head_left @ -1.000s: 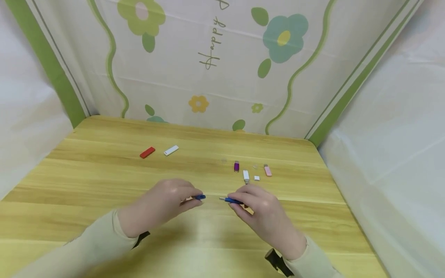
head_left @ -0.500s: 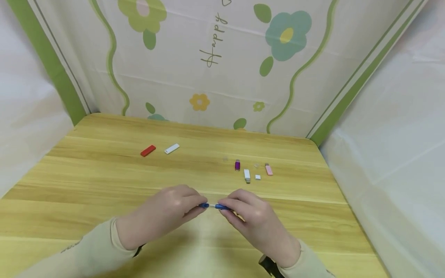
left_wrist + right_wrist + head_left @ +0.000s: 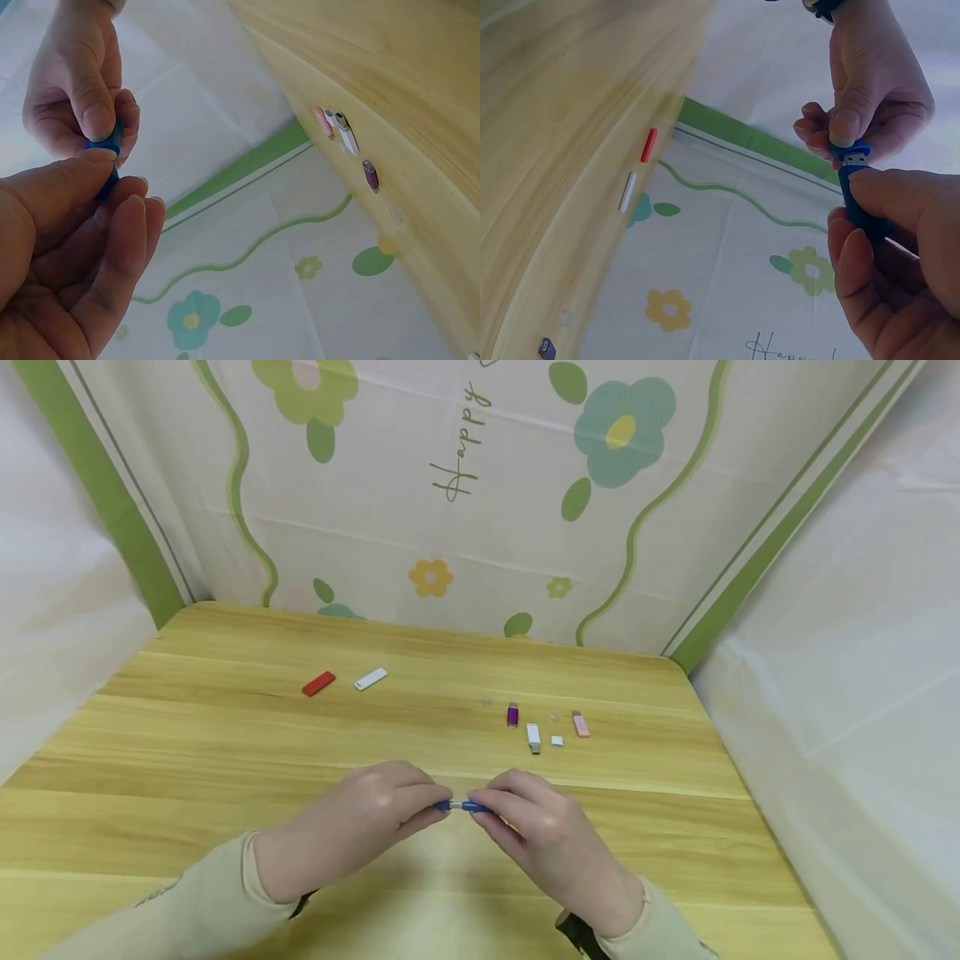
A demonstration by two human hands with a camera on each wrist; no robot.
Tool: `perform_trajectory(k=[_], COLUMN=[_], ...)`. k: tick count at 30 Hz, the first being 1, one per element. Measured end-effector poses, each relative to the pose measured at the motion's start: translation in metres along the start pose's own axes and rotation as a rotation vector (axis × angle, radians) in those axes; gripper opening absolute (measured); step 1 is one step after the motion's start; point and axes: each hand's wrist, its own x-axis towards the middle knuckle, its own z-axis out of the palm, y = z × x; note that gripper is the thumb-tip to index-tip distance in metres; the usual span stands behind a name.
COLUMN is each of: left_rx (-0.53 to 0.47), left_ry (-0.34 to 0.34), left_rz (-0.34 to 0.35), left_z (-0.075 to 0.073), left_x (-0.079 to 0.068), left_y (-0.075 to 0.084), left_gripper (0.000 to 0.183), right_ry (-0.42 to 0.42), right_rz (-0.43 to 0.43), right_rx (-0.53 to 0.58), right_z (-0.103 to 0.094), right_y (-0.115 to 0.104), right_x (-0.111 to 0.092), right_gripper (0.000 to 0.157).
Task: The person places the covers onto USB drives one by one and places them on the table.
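Note:
My left hand [image 3: 360, 822] pinches a small blue cap [image 3: 860, 145] between thumb and fingers. Facing it, my right hand [image 3: 551, 839] grips the body of a blue USB flash drive [image 3: 862, 202], its metal plug [image 3: 855, 159] pointing at the cap. In the right wrist view the plug's tip overlaps the cap's opening, and a short stretch of bare metal shows between the two blue parts. Both hands are held over the near middle of the wooden table [image 3: 225, 752], fingertips a short gap apart. Much of the drive body is hidden by the right fingers.
A red stick [image 3: 318, 683] and a white stick [image 3: 371, 679] lie at the back left. Right of centre are a purple USB drive [image 3: 513, 715], a white one [image 3: 533, 737], a small white cap [image 3: 557, 741], a pink drive [image 3: 581, 724] and clear caps [image 3: 553, 715].
Both hands have come together, the right moving left and slightly nearer the person. The wide gap between plug and cap has closed to a short stretch of metal.

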Motion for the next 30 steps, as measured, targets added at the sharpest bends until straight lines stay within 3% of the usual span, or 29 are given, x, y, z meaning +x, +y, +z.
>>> perform_trajectory(k=[15, 21, 24, 30], left_rx=[-0.084, -0.091, -0.088, -0.073], left_ry=[0.082, 0.114, 0.111, 0.121], left_rz=[0.02, 0.028, 0.02, 0.011], left_z=[0.006, 0.008, 0.009, 0.014], left_x=[0.002, 0.005, 0.006, 0.005], left_y=[-0.005, -0.006, -0.007, -0.008], left_gripper=[0.011, 0.023, 0.017, 0.022], right_ry=[-0.008, 0.018, 0.037, 0.066], right_rz=[0.023, 0.04, 0.053, 0.08], right_rx=[0.029, 0.034, 0.032, 0.031], right_z=[0.004, 0.006, 0.009, 0.018], right_y=[0.002, 0.001, 0.001, 0.001], right_x=[0.003, 0.007, 0.009, 0.009], right_gripper=[0.015, 0.022, 0.022, 0.011])
